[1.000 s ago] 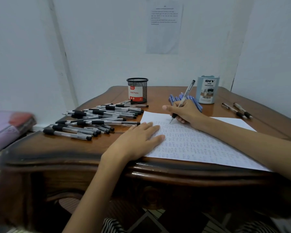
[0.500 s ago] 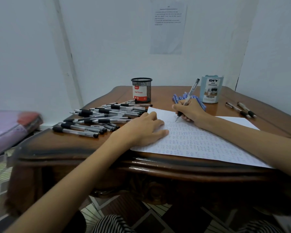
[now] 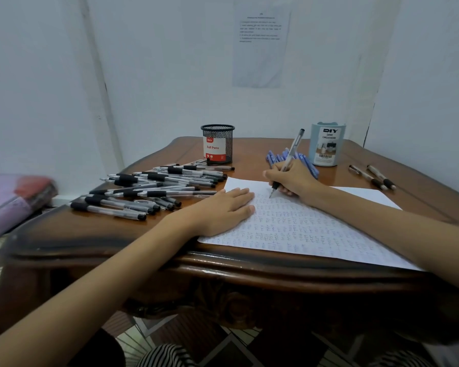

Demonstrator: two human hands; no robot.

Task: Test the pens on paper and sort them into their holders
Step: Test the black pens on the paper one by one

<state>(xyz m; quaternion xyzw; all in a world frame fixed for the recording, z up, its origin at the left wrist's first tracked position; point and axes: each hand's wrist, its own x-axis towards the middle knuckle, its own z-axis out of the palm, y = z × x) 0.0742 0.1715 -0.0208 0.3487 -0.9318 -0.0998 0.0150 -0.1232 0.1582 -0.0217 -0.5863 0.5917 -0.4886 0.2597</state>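
White paper [image 3: 302, 229] lies mid-frame, its near edge close along the front rim of the counter [image 3: 96, 229]. The left hand [image 3: 223, 210] rests flat on the paper's left edge, fingers straight. The fingers of the right hand [image 3: 293, 181] grip a pen [image 3: 292, 152], its tip on the sheet's upper corner. Black pens [image 3: 157, 186] crowd the left. Bare wood shows between the mesh holder [image 3: 217, 144] and the blue holder [image 3: 326, 144].

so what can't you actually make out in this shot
All in the head view:
- Inside the pale blue plastic desk organizer: hidden by its opaque wall.
- Inside the black mesh pen cup: hidden by its label and the low angle.
- Number of blue pens: partly behind the right hand gripping the clear pen.
- Text on the printed wall sheet: too small.
- The purple bundle: blurred, cut off by the left edge.
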